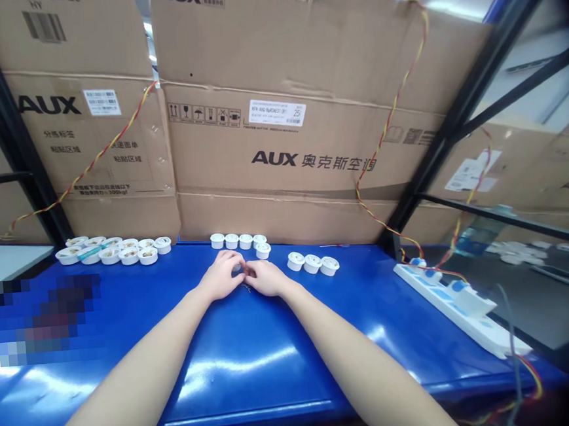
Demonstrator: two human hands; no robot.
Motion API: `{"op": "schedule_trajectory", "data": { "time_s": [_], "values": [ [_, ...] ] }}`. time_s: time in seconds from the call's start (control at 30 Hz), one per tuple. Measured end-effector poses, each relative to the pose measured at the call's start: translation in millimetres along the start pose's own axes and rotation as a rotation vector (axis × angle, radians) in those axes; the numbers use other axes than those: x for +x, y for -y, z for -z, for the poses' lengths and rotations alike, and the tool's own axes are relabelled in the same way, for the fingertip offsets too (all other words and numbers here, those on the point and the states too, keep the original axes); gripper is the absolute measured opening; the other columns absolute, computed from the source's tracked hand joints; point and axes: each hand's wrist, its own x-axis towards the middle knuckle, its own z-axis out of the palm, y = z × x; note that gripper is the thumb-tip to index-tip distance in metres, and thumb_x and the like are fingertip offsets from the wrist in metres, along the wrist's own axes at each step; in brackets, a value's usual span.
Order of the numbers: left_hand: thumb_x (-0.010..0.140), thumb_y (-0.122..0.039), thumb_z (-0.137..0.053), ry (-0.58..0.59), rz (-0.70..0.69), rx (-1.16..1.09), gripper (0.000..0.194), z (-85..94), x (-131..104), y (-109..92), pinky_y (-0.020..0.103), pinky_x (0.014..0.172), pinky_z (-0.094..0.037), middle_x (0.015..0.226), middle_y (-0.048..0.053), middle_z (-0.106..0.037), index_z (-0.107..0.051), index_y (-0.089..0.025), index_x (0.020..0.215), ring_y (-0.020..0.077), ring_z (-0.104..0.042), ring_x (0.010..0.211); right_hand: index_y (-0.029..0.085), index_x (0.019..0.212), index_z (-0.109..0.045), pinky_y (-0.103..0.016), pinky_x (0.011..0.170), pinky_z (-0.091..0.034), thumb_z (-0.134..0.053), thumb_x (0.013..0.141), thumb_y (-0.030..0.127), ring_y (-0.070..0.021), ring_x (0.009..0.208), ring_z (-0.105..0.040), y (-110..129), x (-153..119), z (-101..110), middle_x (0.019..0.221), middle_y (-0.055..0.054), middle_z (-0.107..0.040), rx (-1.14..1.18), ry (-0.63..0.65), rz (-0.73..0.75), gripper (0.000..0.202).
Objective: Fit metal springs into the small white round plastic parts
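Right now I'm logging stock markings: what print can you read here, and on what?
"AUX 奥克斯空调": large brown cardboard carton, front.
"AUX": upper brown carton.
"AUX": left brown carton.
"25": white sticker on the large carton.
Barcodes and small print: too small to read.

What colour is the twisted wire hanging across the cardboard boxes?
Red and yellow, twisted together; the wire shows best in the head view, draped over the cardboard boxes.
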Motion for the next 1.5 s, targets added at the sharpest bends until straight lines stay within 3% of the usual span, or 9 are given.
{"op": "schedule_trajectory", "data": {
  "time_s": [1.5],
  "values": [
    [0.078, -0.025, -0.058, -0.020, -0.016, 0.002, 0.008, -0.5, 0.0, 0.0, 0.041, 0.100, -0.041, 0.106, 0.004, -0.060, -0.060, -0.023, 0.085, 0.0240, -0.048, 0.109, 0.018, 0.084, -0.063, -0.023, 0.061, -0.033, -0.053, 0.085, 0.025, -0.0145, 0.073, -0.057, 0.0, -0.2, -0.7, 0.085, -0.004, -0.068, 0.011, 0.002, -0.002, 0.012]
  ]
}}
